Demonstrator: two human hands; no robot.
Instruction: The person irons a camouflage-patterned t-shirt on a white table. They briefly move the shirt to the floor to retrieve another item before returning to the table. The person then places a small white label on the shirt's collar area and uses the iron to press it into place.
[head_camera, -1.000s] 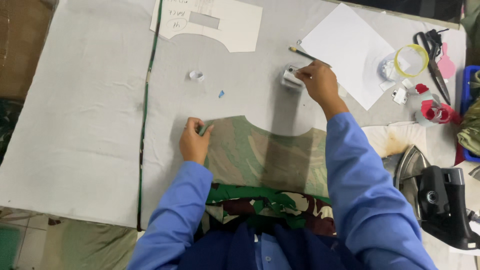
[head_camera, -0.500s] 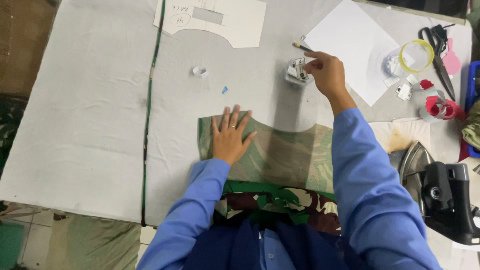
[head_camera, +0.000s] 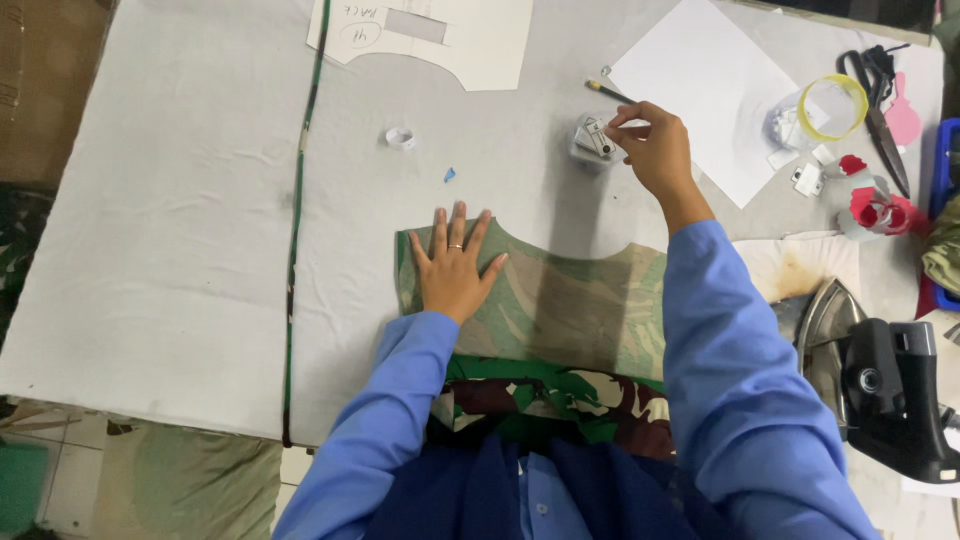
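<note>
The camouflage cloth piece lies at the table's near edge, pinned flat under the spread left hand, while the right hand pinches a small grey box farther back beside the pencil, so this looks like fetching a tool, needing a steady lift

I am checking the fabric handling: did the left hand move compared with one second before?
Yes. The left hand moved right from the left edge of the camouflage fabric and now lies flat on it, fingers spread.
</note>
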